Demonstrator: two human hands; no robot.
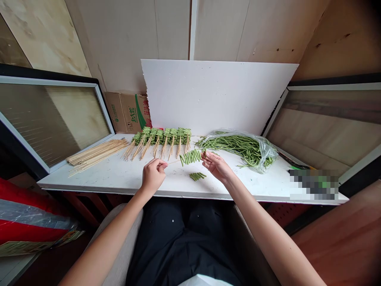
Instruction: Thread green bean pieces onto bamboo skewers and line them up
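Note:
My left hand (153,174) is closed in a pinch on the bare end of a thin bamboo skewer (172,161). A row of short green bean pieces (191,157) is threaded on the skewer's other end. My right hand (216,165) holds that bean end, with its fingertips closed on a small bean piece at the skewer's tip. Both hands hover just above the white table (119,174). A small pile of cut bean pieces (197,175) lies on the table below and between the hands.
Several finished bean skewers (162,139) lie in a row at the back. A bundle of bare bamboo skewers (97,154) lies at the left. A clear plastic bag of long green beans (244,147) sits at the right. A white board (217,95) and a cardboard box (127,112) stand behind.

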